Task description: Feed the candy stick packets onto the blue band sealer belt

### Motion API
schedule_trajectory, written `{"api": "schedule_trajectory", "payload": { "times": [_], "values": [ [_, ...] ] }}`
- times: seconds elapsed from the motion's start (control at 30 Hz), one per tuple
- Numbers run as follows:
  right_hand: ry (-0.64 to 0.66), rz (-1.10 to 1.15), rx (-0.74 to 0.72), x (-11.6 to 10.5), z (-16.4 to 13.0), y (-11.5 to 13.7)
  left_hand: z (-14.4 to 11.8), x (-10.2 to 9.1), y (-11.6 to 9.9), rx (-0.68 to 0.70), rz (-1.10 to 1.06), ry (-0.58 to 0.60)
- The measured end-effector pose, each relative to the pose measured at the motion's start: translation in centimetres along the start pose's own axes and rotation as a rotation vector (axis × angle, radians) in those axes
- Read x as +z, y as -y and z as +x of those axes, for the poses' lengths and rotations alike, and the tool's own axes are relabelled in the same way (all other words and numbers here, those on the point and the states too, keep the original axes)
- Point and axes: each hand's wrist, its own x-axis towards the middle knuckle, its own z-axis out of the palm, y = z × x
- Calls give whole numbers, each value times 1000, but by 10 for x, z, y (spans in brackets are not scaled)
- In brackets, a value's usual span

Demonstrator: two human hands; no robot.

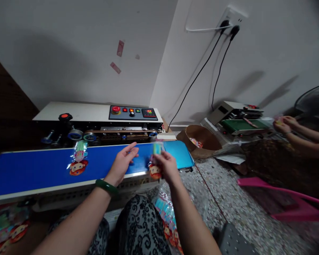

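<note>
My right hand [168, 165] grips a small clear packet [155, 171] with a red-haired cartoon face, above the right part of the blue conveyor belt [50, 161]; the packet is slightly blurred. Over the middle of the belt, my left hand [123, 161] has its fingers stretched out and holds nothing. A similar packet [78, 166] lies on the belt further left, its upper end at the rollers of the band sealing machine [93, 113]. Below my right forearm, a clear plastic bag [166, 209] holds several more such packets.
More packets [9, 230] lie at the lower left. A cardboard box [184, 136] with packets inside stands right of the belt. Beyond it, a co-worker's hands [284, 124] hold something by a second machine with a green belt [235, 125]. A pink chair [279, 194] stands at right.
</note>
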Motion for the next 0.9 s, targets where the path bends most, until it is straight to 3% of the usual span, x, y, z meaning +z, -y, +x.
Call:
{"api": "schedule_trajectory", "payload": {
  "times": [0.07, 0.17, 0.33, 0.47, 0.53, 0.6, 0.63, 0.7, 0.77, 0.83, 0.9],
  "values": [
    [-105, -6, 54, -18, 20, 10, 0, -2, -1, -29, 25, 38],
    [-86, -127, 166, -33, 49, 23, 0, -5, 0, -47, 74, 88],
    [31, -200, 234, -13, 79, 25, 0, 0, 1, -47, 130, 132],
    [-54, -190, 184, -9, 74, 37, -8, 5, 4, -109, 257, 239],
    [-125, -167, 121, -32, 56, 48, -15, 6, 8, -136, 327, 312],
    [-100, -217, -78, -71, 28, 52, -22, 5, 13, -179, 392, 389],
    [-66, -260, -92, -94, 11, 48, -26, 4, 15, -204, 420, 421],
    [1, -351, 56, -140, -22, 23, -32, 3, 19, -278, 455, 449],
    [-43, -449, 248, -179, -50, -25, -37, 2, 23, -373, 469, 450],
    [-194, -717, 421, -205, -66, -86, -40, -1, 30, -468, 524, 466],
    [-228, -817, 499, -217, -69, -147, -39, -7, 40, -518, 651, 498]
  ]
}}
